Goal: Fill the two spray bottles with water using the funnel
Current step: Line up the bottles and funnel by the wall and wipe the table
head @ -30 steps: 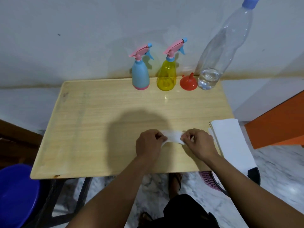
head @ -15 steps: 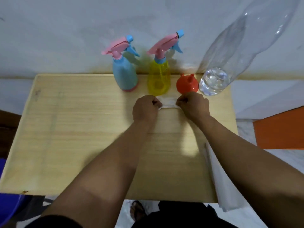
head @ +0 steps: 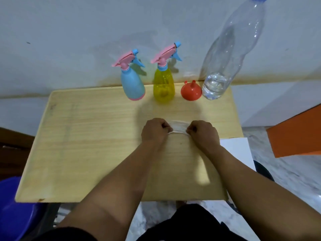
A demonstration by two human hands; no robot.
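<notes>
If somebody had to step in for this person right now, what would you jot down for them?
Left hand and right hand: both grip a white tissue stretched between them, low over the table.
Along the far edge, left to right: blue spray bottle, yellow spray bottle, orange funnel lying wide end down, and a big clear water bottle with only a little water at the bottom.
Done: nothing visible; both spray tops are on, and the yellow bottle looks empty.
Left: put the tissue down, take off the tops, set the funnel in, pour, repeat, close.
</notes>
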